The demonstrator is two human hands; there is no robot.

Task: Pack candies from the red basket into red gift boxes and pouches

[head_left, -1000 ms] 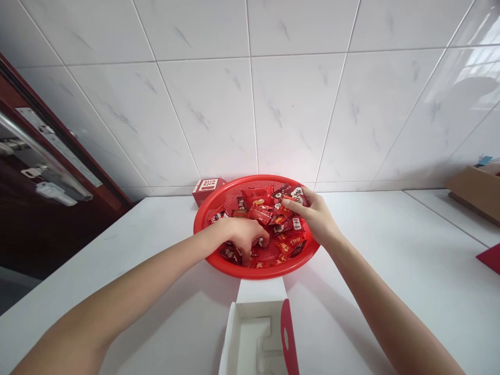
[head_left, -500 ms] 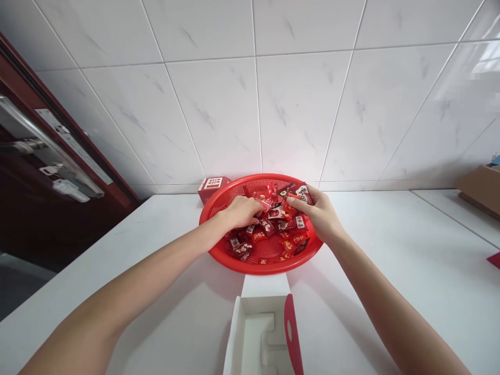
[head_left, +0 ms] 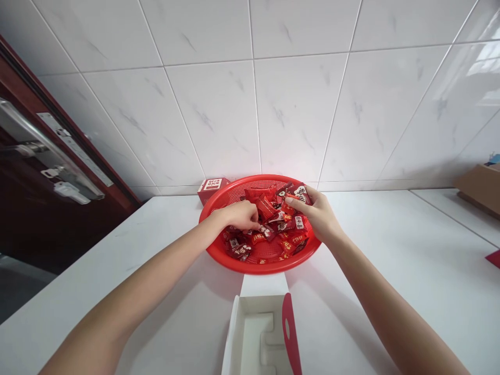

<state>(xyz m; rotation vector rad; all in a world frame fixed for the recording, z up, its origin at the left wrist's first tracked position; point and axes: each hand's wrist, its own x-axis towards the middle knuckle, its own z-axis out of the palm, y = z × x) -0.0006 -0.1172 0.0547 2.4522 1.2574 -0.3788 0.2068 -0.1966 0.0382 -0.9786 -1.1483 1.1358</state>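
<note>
A round red plastic basket [head_left: 230, 266] holds several small wrapped snack packets in dark red and bright red. My left hand [head_left: 241, 214] reaches into its left side, fingers closed, the tips pinching the edge of a dark red packet [head_left: 267, 232]. Over the right rim, my right hand [head_left: 319, 212] grips a dark red packet with white lettering [head_left: 300, 192], along with a smaller orange-red one by the thumb. A bright red packet [head_left: 266, 207] lies on the pile between the hands. In front of the basket, an open white carton [head_left: 253, 333] with a red side flap shows a cut-out insert.
A small red box [head_left: 211, 188] stands behind the basket's left rim, near the tiled wall [head_left: 295, 109]. At the right are a brown cardboard box [head_left: 478, 187] and a red corner of something. A door with keys in its lock [head_left: 70, 190] is at the left.
My left hand has shifted slightly down and left, away from the bright red packet, which now lies on the pile. My right hand keeps its packets almost in place.
</note>
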